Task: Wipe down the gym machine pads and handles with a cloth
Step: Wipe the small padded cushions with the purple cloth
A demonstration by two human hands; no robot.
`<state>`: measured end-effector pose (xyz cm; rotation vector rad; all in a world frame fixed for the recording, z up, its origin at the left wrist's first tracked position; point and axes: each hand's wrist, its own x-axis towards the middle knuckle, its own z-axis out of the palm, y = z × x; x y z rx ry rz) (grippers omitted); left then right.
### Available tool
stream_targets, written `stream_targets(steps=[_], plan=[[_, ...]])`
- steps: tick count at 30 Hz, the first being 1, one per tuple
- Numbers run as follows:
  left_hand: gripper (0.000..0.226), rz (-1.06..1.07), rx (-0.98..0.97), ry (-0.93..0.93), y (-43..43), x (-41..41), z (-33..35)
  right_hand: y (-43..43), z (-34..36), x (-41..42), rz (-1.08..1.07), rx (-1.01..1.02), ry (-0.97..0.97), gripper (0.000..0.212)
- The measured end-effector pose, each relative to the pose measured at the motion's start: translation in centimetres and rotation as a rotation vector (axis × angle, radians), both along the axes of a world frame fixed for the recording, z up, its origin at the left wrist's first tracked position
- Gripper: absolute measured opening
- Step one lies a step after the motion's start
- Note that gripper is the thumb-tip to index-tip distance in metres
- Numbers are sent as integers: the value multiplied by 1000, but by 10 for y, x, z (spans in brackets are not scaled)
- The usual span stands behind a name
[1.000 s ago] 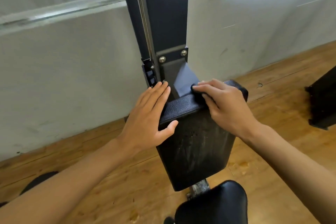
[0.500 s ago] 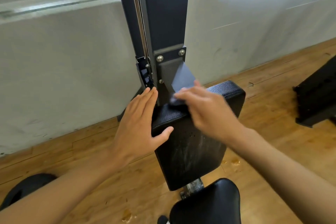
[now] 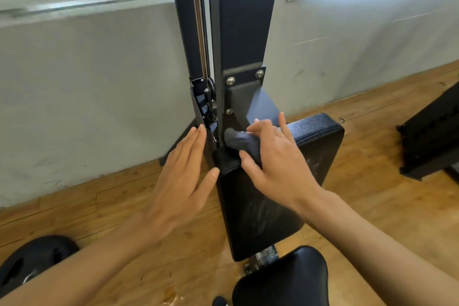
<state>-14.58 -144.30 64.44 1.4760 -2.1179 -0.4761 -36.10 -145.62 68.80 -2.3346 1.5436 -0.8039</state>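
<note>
Weight plate point(image 3: 29, 261) lower left. Left hand point(image 3: 181, 181) centre-left, fingers straight, nothing held, thumb tip at back pad point(image 3: 320, 131) left corner. Dark cloth point(image 3: 236, 140) mid-frame on pad top, gripped by right hand point(image 3: 275, 166). Seat pad point(image 3: 280, 278) bottom right of centre.

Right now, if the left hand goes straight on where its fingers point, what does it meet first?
Most likely the black bracket on the machine's upright, just past the left hand's fingertips. Depth is unclear, so it might slip beside it toward the wall.
</note>
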Motion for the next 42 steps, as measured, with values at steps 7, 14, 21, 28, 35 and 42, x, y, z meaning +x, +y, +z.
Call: stream_targets(steps=[7, 14, 21, 28, 35, 42], plan=[[74, -123, -46, 10, -18, -43, 44, -1, 13, -34, 212, 203, 0, 72], [35, -200, -202, 146, -18, -51, 35, -10, 18, -106, 53, 179, 31, 74], [32, -60, -321, 223, -9, -13, 16, -24, 12, -85, 122, 107, 85, 69], [49, -34, -110, 253, -2, -40, 11, -38, 5, -56, 230, 69, 249, 58], [33, 203, -76, 716, 7, -45, -17, -41, 6, -48, 375, 26, 544, 59], [46, 223, -18, 796, 6, -51, -15, -56, 16, -48, 520, 95, 617, 60]])
